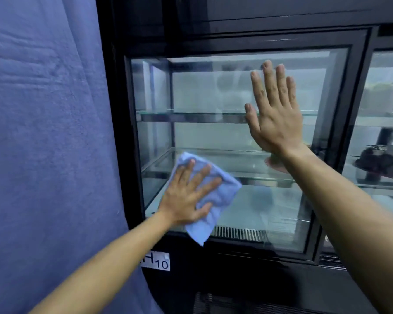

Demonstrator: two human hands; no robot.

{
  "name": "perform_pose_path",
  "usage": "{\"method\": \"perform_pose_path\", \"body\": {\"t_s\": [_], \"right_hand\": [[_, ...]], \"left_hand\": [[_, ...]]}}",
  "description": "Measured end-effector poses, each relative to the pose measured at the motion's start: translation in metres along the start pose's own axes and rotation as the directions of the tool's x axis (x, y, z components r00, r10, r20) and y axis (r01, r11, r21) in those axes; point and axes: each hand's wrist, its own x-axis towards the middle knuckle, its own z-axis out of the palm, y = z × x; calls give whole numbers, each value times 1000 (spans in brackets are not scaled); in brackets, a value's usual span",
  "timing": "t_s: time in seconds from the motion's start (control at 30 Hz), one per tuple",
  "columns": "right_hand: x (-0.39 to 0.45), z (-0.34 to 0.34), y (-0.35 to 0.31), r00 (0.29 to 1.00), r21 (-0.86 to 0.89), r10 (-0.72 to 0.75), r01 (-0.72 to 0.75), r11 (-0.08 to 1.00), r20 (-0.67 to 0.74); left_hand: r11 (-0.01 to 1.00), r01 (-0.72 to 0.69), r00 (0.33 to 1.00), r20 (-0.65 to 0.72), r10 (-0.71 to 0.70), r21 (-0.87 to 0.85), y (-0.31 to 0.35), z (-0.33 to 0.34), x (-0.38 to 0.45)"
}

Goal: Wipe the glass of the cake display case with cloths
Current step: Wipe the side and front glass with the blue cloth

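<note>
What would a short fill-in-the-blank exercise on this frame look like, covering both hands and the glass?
1. The left hand presses a light ____ cloth against the glass door.
2. The right hand lies flat on the glass with its fingers ____.
3. The cloth sits near the door's lower ____ corner.
4. The white label below shows the number ____.

Answers: blue; straight; left; 10

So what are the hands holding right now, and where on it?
Neither grips anything. The left hand presses flat on the middle of the blue cloth against the glass; the right hand rests bare on it.
</note>
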Motion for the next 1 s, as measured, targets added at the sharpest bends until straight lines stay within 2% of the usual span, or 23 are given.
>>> {"method": "perform_pose_path", "body": {"t_s": [0.03, 0.1, 0.17, 0.23, 0.3, 0.37, 0.43, 0.5, 0.57, 0.67, 0.73, 0.83, 0.9, 0.93, 1.0], "right_hand": [[-1, 0, 1, 1000, -3, -9, 9, 1000, 7], [-1, -1, 4, 999, -18, -27, 28, 999, 16], [0, -1, 4, 999, -19, -35, 35, 999, 15], [0, -1, 2, 999, -11, -31, 32, 999, 12], [0, -1, 2, 1000, -13, -21, 21, 1000, 6], [-1, -1, 0, 1000, -13, -16, 16, 1000, 1], [-1, -2, -1, 1000, -19, -14, 14, 1000, 4], [0, -1, -2, 1000, -29, -10, 10, 1000, 4], [-1, -1, -1, 1000, -38, -9, 9, 999, 1], [-1, 0, -2, 1000, -36, -4, 3, 999, -4], [-1, -2, -2, 1000, -35, -2, 2, 999, 11], [-1, -4, -2, 1000, -33, 2, -1, 999, 23], [-1, -4, -2, 999, -27, -1, 2, 1000, 32], [-1, -4, -2, 999, -26, 1, 0, 1000, 38], [0, -4, -3, 999, -28, 5, -4, 1000, 43]], "left_hand": [[988, -157, 984, 90, 155, 15, 15, 8, -37], [931, -365, 906, 234, 352, 14, 14, 11, -71], [854, -519, 821, 268, 505, -21, -13, 4, -59], [819, -573, 791, 247, 560, -24, -54, -12, -22], [889, -458, 877, 171, 448, 21, -109, -35, 33], [976, -201, 979, 43, 198, 85, -159, -62, 89], [987, 70, 995, -74, -60, 144, -190, -81, 130], [961, 246, 967, -102, -234, 126, -183, -83, 146], [952, 289, 956, -80, -282, 99, -144, -67, 132], [993, 115, 993, -24, -114, 31, -61, -26, 64], [993, 109, 993, 44, -108, -34, -13, -4, 0], [973, 228, 960, 173, -220, -28, 14, 4, -64], [934, 355, 931, 101, -350, -35, -11, -4, -51], [883, 466, 885, 32, -465, -50, -32, -11, -28], [724, 680, 720, -83, -689, -114, -81, -36, 38]]}}
